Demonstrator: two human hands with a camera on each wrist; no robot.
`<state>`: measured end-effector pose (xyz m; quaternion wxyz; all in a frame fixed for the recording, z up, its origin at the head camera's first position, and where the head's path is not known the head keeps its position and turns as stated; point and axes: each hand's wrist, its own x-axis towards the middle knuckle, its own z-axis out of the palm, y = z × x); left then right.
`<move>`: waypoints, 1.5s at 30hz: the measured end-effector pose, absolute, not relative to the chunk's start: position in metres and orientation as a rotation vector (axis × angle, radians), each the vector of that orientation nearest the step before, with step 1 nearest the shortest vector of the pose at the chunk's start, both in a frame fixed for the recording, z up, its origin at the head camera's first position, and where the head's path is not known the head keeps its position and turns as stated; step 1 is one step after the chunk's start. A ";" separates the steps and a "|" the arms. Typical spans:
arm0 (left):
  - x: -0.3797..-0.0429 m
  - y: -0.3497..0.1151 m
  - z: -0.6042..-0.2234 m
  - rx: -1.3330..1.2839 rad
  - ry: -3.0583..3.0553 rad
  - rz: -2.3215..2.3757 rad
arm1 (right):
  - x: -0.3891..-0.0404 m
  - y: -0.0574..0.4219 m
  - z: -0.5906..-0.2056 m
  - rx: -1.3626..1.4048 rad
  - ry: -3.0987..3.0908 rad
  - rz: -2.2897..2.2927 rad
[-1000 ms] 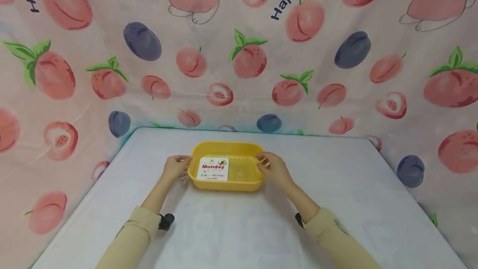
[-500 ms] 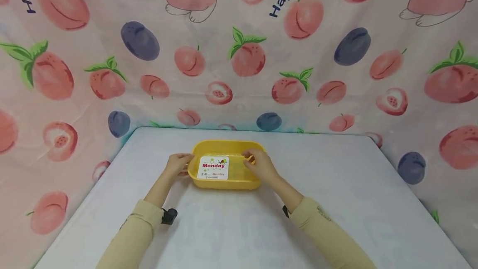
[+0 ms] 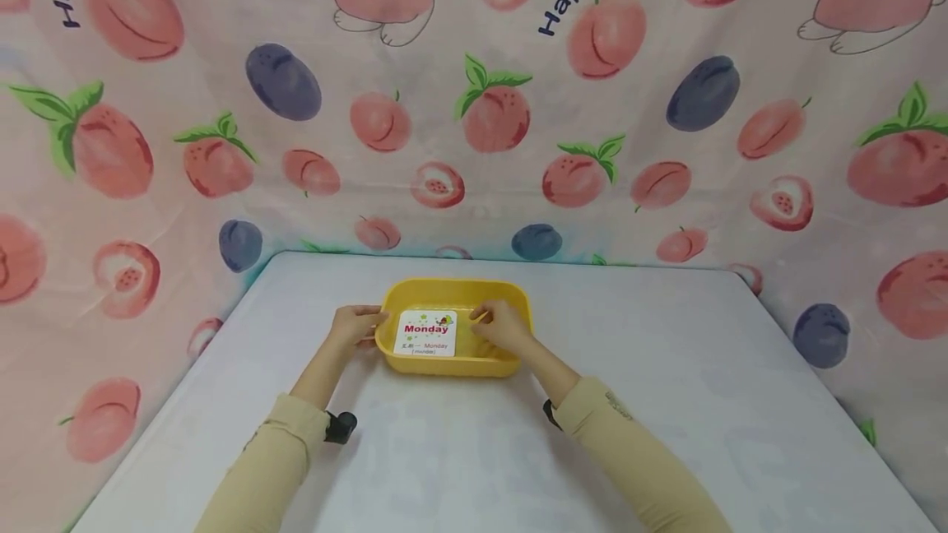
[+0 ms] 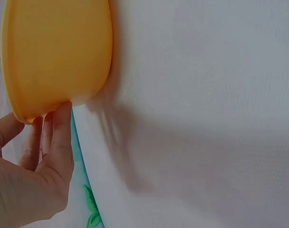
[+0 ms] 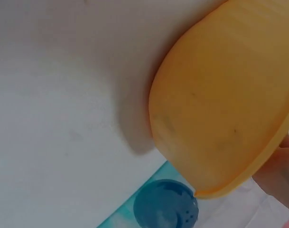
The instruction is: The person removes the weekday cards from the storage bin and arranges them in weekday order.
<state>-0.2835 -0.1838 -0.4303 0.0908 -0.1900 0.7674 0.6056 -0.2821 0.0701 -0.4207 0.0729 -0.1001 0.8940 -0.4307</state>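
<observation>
A yellow plastic tray point(image 3: 444, 366) with rounded corners stands on the white tabletop in the head view. In its left half lies a white card point(image 3: 425, 336) printed "Monday" in red, with small pictures. My left hand point(image 3: 353, 326) holds the tray's left end; in the left wrist view, this hand point(image 4: 40, 175) has its thumb at the rim and its fingertips against the outer wall. Over the tray's right half, my right hand point(image 3: 502, 327) reaches in, fingertips just right of the card. The tray wall point(image 5: 215, 104) hides most of that hand point(image 5: 277, 175) in the right wrist view.
White cloth covers the table point(image 3: 459, 451). Behind and at both sides hangs a pink curtain point(image 3: 474, 212) with printed peaches and plums. Dark wrist devices point(image 3: 341, 428) show at the sleeve cuffs.
My right hand has left the tray's right rim and moved left over its inside, toward the card. The left hand stays at the left end; tray and card keep their places.
</observation>
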 end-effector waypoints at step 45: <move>-0.284 -0.199 -0.424 -0.432 2.119 1.734 | -0.297 0.029 -0.439 0.587 1.695 -1.988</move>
